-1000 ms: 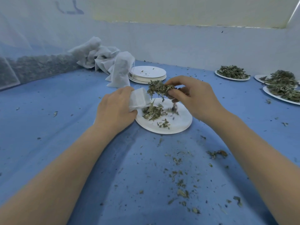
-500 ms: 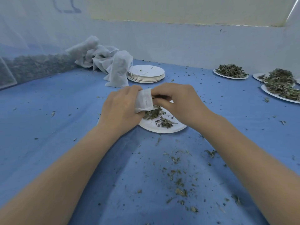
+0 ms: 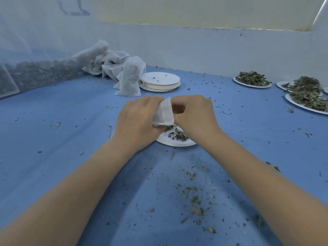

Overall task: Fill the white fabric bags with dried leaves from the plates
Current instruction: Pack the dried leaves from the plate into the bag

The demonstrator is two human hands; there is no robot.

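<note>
A small white fabric bag [image 3: 164, 113] is held above a white paper plate [image 3: 174, 143] at the table's middle. My left hand [image 3: 137, 121] grips the bag's left side. My right hand [image 3: 194, 115] is curled against the bag's open right edge, fingers tucked toward the mouth; whether leaves are in them is hidden. A small heap of dried leaves [image 3: 177, 134] lies on the plate under both hands. Most of the plate is covered by my hands.
Filled white bags [image 3: 129, 79] lie in a heap at the back left beside a stack of used plates [image 3: 160, 82]. Three plates of dried leaves [image 3: 252, 79] stand at the right. Leaf crumbs litter the blue cloth [image 3: 193, 197]. A net wall rises on the left.
My right hand carried a pinch of leaves from above the plate to the bag's mouth and now presses into it. Both hands have drawn together.
</note>
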